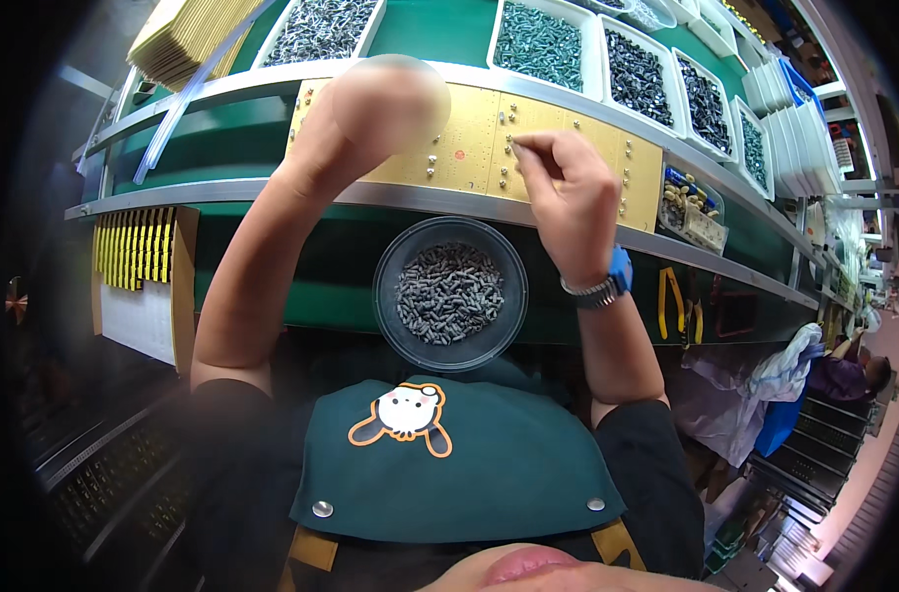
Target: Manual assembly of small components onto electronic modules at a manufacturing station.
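A long yellow circuit board lies across the metal rails, with small silvery parts standing on it in rows. Over the board's left part is my left hand; a blur covers its fingers, so what they hold cannot be seen. At the middle-right of the board, my right hand pinches thumb and forefinger together beside one of the small parts. Anything between those fingertips is too small to make out. Below the board, between my forearms, sits a round dark bowl full of small grey cylindrical parts.
White bins of green, black and silver components line the far side. A clear box with mixed items stands right of the board. Yellow-handled pliers hang below it. Stacked yellow boards are far left; a carton holds yellow strips.
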A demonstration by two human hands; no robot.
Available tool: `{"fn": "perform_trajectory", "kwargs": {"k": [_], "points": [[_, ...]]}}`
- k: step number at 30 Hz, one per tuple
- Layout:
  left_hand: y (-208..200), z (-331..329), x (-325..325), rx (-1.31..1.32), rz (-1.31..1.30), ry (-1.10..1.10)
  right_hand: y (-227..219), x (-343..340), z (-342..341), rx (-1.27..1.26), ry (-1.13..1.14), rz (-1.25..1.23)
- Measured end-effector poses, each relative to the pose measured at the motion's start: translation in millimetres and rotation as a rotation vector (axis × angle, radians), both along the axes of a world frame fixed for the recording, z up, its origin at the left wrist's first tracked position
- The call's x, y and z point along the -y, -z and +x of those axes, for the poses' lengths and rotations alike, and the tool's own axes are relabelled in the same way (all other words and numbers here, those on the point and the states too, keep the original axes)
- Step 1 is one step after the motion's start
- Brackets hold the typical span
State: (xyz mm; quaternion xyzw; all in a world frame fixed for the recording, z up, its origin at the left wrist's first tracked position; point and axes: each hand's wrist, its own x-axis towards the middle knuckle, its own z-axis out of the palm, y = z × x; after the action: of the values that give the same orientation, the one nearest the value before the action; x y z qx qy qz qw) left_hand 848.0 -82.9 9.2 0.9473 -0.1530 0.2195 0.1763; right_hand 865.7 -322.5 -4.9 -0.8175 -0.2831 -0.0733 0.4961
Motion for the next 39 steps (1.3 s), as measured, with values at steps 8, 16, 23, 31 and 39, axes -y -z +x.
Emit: {"fn": "perform_trajectory", "kwargs": {"k": [8, 16, 23, 31, 39], "points": [[-8.6, -95.8, 51.6, -0.576, 0.07, 0.401, 25.2, -19.1, 14.0, 0.404, 0.162, -0.195], [13.4, -113.6, 49.6, -0.527, 0.119, 0.425, 24.4, -24.6, 10.5, 0.305, 0.154, -0.212], [14.6, -120.2, 39.8, -0.473, 0.081, 0.428, 21.4, -32.8, 3.7, 0.281, 0.178, -0.183], [18.1, -105.1, 63.0, -0.47, 0.087, 0.461, 36.1, -11.1, 31.2, 0.378, 0.172, -0.203], [18.1, -104.5, 71.9, -0.391, 0.14, 0.367, 33.2, -8.5, 42.9, 0.347, 0.153, -0.17]]}}
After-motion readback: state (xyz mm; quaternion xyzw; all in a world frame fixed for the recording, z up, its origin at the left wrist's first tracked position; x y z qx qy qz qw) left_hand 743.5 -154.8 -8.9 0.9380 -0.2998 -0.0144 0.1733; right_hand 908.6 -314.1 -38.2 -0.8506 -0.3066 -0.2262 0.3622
